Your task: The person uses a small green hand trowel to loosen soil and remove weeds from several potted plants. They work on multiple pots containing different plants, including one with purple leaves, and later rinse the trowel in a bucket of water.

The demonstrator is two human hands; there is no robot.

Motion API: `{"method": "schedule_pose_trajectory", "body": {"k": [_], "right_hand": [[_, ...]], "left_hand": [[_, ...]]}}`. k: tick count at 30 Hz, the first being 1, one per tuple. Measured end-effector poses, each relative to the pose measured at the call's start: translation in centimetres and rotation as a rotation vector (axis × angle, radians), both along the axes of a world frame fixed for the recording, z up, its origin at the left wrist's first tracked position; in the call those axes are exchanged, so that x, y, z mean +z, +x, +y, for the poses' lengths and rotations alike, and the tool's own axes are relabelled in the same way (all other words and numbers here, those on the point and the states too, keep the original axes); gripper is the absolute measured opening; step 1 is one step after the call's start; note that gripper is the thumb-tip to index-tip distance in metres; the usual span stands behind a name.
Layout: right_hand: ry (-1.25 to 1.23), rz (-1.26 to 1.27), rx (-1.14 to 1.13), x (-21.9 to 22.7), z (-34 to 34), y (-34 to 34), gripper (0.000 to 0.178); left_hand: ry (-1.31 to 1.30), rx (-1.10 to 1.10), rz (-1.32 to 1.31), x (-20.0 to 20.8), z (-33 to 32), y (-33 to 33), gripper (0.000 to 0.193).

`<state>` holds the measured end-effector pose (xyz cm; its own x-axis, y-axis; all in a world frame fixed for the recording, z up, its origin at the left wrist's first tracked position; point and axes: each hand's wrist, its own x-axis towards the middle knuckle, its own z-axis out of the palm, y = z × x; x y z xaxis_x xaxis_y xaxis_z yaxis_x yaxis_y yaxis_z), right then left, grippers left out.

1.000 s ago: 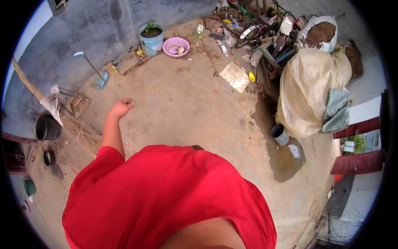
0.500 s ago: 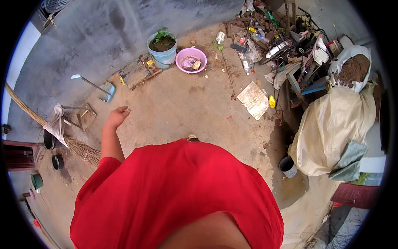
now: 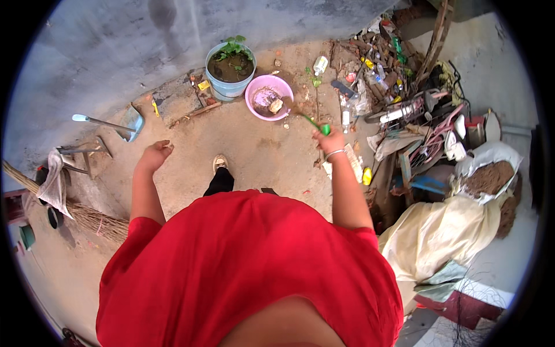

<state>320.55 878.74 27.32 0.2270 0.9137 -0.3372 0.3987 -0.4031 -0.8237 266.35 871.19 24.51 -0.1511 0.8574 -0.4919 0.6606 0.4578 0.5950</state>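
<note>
My right hand (image 3: 330,141) is closed round the bright green handle of a small hand tool (image 3: 313,122). A thin green shaft runs from it up and left towards the pink basin; its blurred brownish end is hard to make out. My left hand (image 3: 156,155) hangs over the concrete floor with its fingers curled together; whether they hold something small is hidden. Ahead stands a blue bucket (image 3: 229,88) of soil with a leafy green plant (image 3: 232,47). Touching its right side, the pink basin (image 3: 250,106) contains a pale lump (image 3: 276,106) and some dark soil.
A blue dustpan (image 3: 134,122) leans at the wall on the left, near a small stool (image 3: 87,159) and a straw broom (image 3: 98,220). Scrap, bottles and a bicycle (image 3: 402,111) pile up at right, beside a cream sheet (image 3: 442,231) and a sack of soil (image 3: 488,178).
My right hand has come into view with the green-handled tool. My left shoe now shows, stepped forward. The view has shifted, and my left hand is slightly further left.
</note>
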Motion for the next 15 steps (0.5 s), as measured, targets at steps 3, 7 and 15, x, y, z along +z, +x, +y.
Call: {"method": "schedule_pose_trajectory", "body": {"k": [3,7,15], "right_hand": [[-0.137,0.056,0.042,0.3,2.7,-5.2,0.035],[-0.223,0.110,0.035,-1.6,7.1,-9.5,0.036],[-0.204,0.201,0.101,-8.9,21.2,-14.1,0.029]], "left_hand": [[0.035,-0.014,-0.003,-1.7,5.9,-1.9,0.053],[-0.022,-0.054,0.074,-0.4,12.6,-2.3,0.051],[-0.113,-0.019,0.000,-4.6,19.7,-1.7,0.050]]}}
